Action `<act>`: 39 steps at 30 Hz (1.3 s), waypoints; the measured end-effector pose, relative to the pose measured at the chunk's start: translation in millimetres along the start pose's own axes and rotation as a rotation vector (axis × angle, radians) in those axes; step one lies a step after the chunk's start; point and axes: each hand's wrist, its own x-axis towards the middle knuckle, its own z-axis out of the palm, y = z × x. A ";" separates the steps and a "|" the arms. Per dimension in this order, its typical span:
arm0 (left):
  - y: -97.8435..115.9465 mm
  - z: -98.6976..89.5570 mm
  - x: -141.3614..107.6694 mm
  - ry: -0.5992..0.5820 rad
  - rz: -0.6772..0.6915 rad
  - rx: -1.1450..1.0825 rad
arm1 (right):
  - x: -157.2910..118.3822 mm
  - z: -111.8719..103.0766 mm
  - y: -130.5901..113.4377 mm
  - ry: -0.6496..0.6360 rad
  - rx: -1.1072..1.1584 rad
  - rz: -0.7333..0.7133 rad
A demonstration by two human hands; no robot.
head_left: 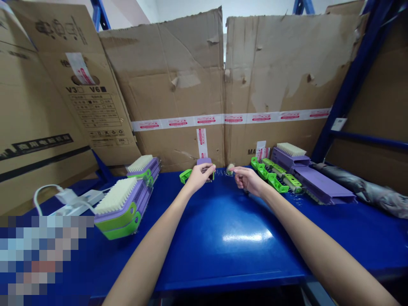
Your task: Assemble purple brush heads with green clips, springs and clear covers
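At the back middle of the blue table, my left hand (202,174) is closed on a small green part (213,173), with a purple piece (204,161) just behind it. A green clip-like part (185,175) lies to the left of that hand. My right hand (247,178) has its fingers drawn together beside a small pale and green piece (230,170); what they hold, if anything, is too small to name. Small clear bits lie between the two hands.
Purple and green brushes (119,208) stand on the left near a white power strip (78,203). Green parts (269,175), purple housings (321,182) and a grey wrapped bundle (366,187) lie at right. Cardboard (178,93) walls the back of the blue table (223,255).
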 end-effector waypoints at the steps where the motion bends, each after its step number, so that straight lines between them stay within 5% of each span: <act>1: -0.5 -1.1 0.2 -0.007 0.000 0.003 | -0.7 0.4 0.5 -0.029 -0.020 0.022; 8: -3.2 -2.7 0.2 -0.052 -0.018 -0.004 | -7.6 8.1 -1.3 -0.182 -0.126 0.205; 19: -0.2 5.3 -4.7 -0.189 -0.054 -0.056 | -11.4 17.0 2.0 -0.305 -0.283 0.219; 30: -2.2 1.2 -6.1 -0.196 -0.233 -0.068 | -3.9 19.0 13.6 -0.206 -0.603 -0.052; 39: 7.6 -1.8 -4.0 -0.053 -0.352 -0.111 | -5.4 25.1 18.3 0.012 -1.194 -0.580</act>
